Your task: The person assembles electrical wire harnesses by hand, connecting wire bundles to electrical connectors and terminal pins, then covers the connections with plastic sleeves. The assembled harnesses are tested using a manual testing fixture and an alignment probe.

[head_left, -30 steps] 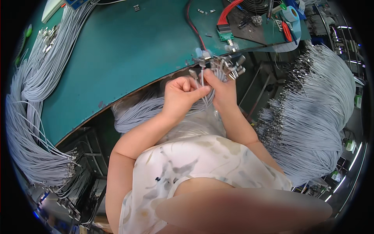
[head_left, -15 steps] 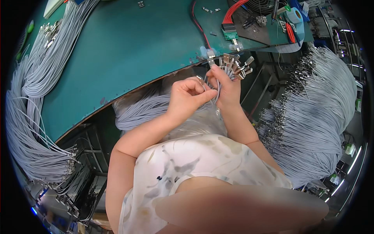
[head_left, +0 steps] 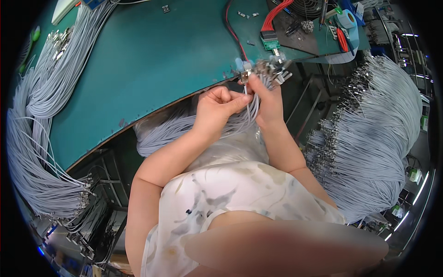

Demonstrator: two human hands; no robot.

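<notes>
Both my hands are at the table's front edge. A bundle of grey USB cables (head_left: 253,111) runs through my closed right hand (head_left: 268,104), its metal plugs fanned out and partly blurred above the fingers. One USB plug (head_left: 245,77) stands apart from the bunch beside my right thumb, just below a small socket (head_left: 248,66) on a red-and-black lead; whether they touch I cannot tell. My left hand (head_left: 216,107) is curled, thumb and finger pinching a grey cable beneath that plug. The cables hang down across a clear plastic bag (head_left: 230,147).
The green table (head_left: 138,60) bears a green circuit board (head_left: 270,43) with red wires, red-handled pliers (head_left: 342,40) and a tape roll (head_left: 347,19). Large heaps of grey cables hang at the right (head_left: 374,138) and lie along the left (head_left: 60,97).
Both hands have shifted slightly left. A plug end that stuck up by the left fingers is no longer there, and a single plug now stands upright below the socket. The bundle's plugs have swung left.
</notes>
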